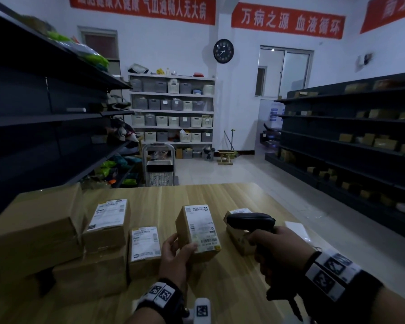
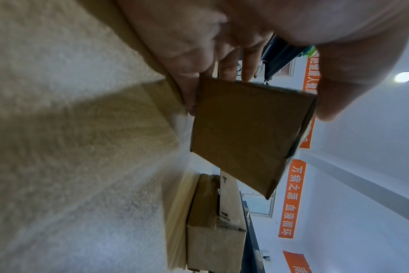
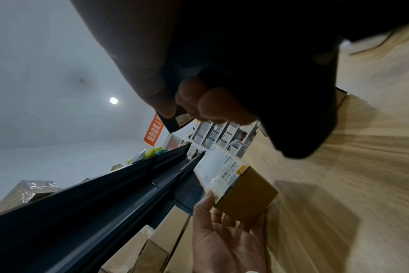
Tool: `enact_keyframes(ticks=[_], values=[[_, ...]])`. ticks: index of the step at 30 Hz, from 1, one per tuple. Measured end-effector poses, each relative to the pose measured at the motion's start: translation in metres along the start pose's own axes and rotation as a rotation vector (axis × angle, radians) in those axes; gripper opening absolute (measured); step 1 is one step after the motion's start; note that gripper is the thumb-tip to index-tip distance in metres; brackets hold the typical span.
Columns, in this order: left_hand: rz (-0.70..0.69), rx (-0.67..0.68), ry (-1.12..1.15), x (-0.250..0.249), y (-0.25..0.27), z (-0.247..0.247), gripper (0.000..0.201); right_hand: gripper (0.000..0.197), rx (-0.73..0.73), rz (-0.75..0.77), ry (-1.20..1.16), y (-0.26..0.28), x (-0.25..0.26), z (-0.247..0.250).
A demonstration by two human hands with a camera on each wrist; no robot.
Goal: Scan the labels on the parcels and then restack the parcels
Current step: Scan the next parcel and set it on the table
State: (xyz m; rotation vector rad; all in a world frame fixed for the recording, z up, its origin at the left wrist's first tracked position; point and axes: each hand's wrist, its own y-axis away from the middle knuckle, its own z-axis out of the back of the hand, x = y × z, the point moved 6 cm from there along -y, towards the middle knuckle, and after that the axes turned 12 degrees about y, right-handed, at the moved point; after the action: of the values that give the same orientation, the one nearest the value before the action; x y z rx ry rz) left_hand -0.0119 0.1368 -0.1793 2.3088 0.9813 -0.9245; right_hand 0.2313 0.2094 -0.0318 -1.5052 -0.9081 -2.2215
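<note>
My left hand [image 1: 178, 253] grips a small brown parcel [image 1: 197, 232] with a white label, tilted above the wooden table [image 1: 220, 288]; the thumb lies on the label's near corner. The same parcel [image 2: 247, 133] shows its plain end in the left wrist view, and its label in the right wrist view [image 3: 234, 179]. My right hand [image 1: 276, 251] grips a black handheld scanner [image 1: 250, 222], its head pointing left toward the held parcel. Behind the scanner another small parcel [image 1: 240, 237] lies on the table, partly hidden.
On the table's left stand several stacked brown parcels [image 1: 33, 235], two labelled ones [image 1: 108, 223] [image 1: 145, 246] beside them. A white flat item [image 1: 297, 230] lies at the right edge. Dark shelving [image 1: 360, 136] lines both sides; a trolley [image 1: 159, 164] stands beyond the table.
</note>
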Motion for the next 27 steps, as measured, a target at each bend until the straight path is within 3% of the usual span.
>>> enact_keyframes(ticks=[5, 14, 22, 27], values=[[-0.015, 0.010, 0.019, 0.001, 0.001, -0.001, 0.060, 0.026, -0.005, -0.007, 0.002, 0.002, -0.002, 0.003], [-0.036, 0.010, -0.005, 0.000, -0.002, 0.001, 0.100, 0.022, 0.009, -0.018, -0.014, 0.001, -0.008, 0.004], [0.009, -0.055, 0.010, 0.001, 0.000, 0.002, 0.082, 0.015, 0.031, -0.047, -0.042, 0.000, -0.015, -0.002], [-0.032, -0.019, -0.068, -0.002, 0.003, 0.003, 0.078, 0.015, 0.006, -0.013, 0.006, 0.000, -0.016, -0.001]])
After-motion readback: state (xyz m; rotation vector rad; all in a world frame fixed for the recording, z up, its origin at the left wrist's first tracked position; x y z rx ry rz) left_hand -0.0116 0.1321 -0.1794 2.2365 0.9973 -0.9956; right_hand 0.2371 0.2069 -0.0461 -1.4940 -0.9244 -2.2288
